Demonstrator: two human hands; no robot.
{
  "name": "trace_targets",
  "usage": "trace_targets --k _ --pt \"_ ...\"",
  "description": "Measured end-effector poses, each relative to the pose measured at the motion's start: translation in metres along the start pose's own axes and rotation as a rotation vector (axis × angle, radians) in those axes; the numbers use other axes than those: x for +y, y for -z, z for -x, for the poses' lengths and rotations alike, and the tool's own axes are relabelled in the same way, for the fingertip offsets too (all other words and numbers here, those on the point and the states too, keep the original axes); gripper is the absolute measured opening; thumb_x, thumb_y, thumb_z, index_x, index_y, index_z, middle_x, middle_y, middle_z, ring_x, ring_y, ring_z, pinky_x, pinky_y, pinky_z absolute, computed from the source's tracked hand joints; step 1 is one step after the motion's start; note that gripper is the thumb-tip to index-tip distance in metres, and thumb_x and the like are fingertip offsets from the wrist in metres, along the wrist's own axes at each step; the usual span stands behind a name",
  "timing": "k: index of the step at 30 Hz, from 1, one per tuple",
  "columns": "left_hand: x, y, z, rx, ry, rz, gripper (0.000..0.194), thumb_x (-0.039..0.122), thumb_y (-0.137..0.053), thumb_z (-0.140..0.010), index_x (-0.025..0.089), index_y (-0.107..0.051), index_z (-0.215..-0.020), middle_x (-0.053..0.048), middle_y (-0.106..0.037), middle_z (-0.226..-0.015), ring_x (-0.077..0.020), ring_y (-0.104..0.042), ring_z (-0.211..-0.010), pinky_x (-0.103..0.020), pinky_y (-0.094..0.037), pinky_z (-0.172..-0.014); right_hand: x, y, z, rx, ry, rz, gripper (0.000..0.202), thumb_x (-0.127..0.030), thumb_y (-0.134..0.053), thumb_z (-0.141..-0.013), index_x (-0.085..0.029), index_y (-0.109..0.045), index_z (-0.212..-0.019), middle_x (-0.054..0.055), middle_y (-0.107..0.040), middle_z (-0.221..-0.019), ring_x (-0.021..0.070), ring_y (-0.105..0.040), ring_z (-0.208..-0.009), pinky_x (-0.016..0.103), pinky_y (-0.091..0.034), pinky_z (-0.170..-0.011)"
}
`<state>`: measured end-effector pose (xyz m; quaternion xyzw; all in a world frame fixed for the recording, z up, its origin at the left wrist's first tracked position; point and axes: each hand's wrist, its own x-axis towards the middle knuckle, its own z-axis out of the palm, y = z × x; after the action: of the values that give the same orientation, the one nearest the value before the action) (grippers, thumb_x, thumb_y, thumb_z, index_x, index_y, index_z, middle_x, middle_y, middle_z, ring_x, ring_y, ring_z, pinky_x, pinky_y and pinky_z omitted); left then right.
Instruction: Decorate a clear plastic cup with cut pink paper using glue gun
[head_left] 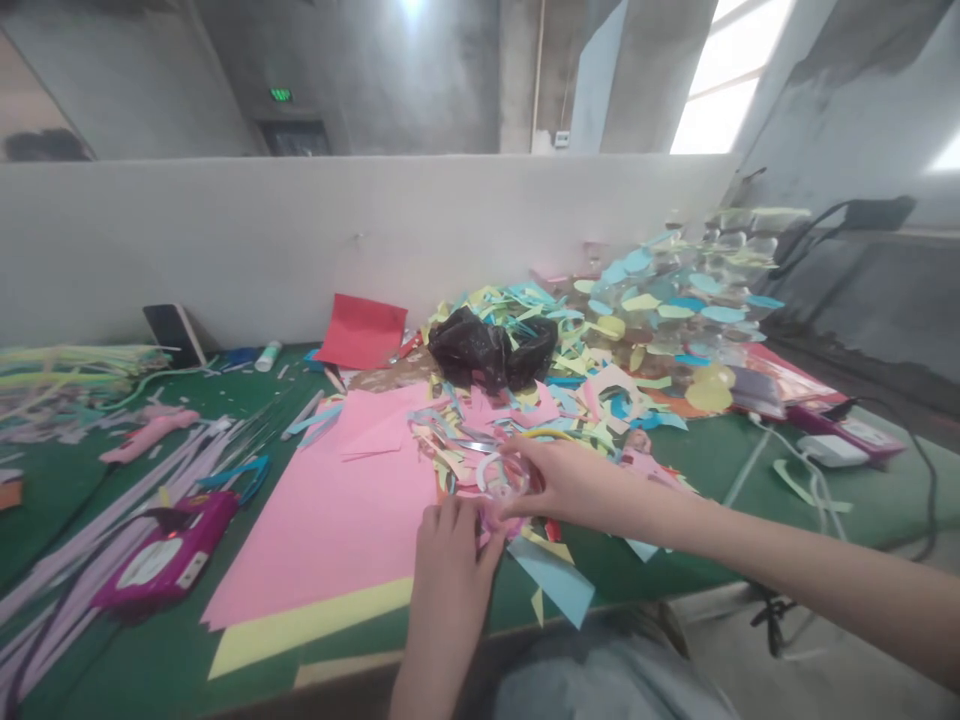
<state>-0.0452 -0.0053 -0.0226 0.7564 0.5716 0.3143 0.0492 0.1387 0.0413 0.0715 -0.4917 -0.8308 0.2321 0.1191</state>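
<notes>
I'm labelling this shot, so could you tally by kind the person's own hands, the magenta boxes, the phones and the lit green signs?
Hands: 2 (left hand, right hand)
Magenta boxes: 2 (left-side box, right-side box)
Phone: 1
Lit green sign: 1
Total: 6

Head-worn view, which I monitored from afar: the camera sat above the near edge of the green table (pixel 712 450), directed forward and slightly down. Beyond the table it faced the white partition (pixel 360 250), whose top crossed the upper part of the frame, with the grey wall (pixel 420 100) behind. The left hand (pixel 454 550) and the right hand (pixel 544 480) lay close to the lens, below centre, while the partition stood farther off
</notes>
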Motion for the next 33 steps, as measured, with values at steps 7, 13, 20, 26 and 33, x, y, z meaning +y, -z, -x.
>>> trace_targets --k 7,13,20,26,33 --pt "0.000 0.002 -0.001 -0.005 0.009 -0.003 0.010 0.028 -0.060 -0.090 0.021 -0.064 -0.095 -0.005 -0.064 -0.094 -0.0246 -0.054 -0.087 -0.039 -0.048 -0.076 0.002 -0.002 0.002 0.015 0.045 -0.131 0.067 -0.055 -0.071 -0.080 -0.019 -0.055 -0.135 0.003 -0.065 -0.079 0.0205 -0.060 -0.072 0.025 -0.038 -0.059" --pt "-0.001 0.003 -0.002 -0.043 0.038 0.007 0.010 0.027 -0.061 -0.089 0.020 -0.064 -0.095 -0.005 -0.065 -0.096 -0.0252 -0.054 -0.088 -0.039 -0.048 -0.077 0.004 0.001 0.002 -0.008 0.050 -0.159 0.068 -0.059 -0.070 -0.080 -0.019 -0.057 -0.134 0.004 -0.066 -0.083 0.0219 -0.062 -0.076 0.027 -0.041 -0.063" --pt "0.000 0.001 -0.001 -0.030 0.034 0.018 0.011 0.029 -0.060 -0.089 0.020 -0.064 -0.096 -0.005 -0.065 -0.096 -0.0250 -0.054 -0.089 -0.040 -0.049 -0.078 0.004 -0.004 0.001 0.019 0.032 -0.168 0.064 -0.052 -0.073 -0.079 -0.018 -0.057 -0.130 0.002 -0.065 -0.080 0.0197 -0.060 -0.071 0.026 -0.038 -0.060" --pt "0.000 0.001 -0.002 -0.007 0.036 0.018 0.009 0.028 -0.060 -0.089 0.021 -0.064 -0.093 -0.005 -0.065 -0.094 -0.0246 -0.056 -0.087 -0.040 -0.050 -0.076 0.000 -0.007 0.003 0.065 -0.003 -0.101 0.064 -0.054 -0.072 -0.079 -0.022 -0.056 -0.132 0.001 -0.066 -0.080 0.0193 -0.061 -0.070 0.024 -0.035 -0.058" --pt "-0.001 0.002 -0.002 -0.014 0.029 0.005 0.008 0.022 -0.060 -0.086 0.021 -0.064 -0.094 -0.005 -0.065 -0.092 -0.0252 -0.056 -0.086 -0.040 -0.050 -0.075 -0.013 -0.018 0.018 0.111 -0.048 0.065 0.089 -0.058 -0.069 -0.081 -0.014 -0.035 -0.151 0.007 -0.071 -0.080 0.0267 -0.066 -0.074 0.028 -0.036 -0.059"
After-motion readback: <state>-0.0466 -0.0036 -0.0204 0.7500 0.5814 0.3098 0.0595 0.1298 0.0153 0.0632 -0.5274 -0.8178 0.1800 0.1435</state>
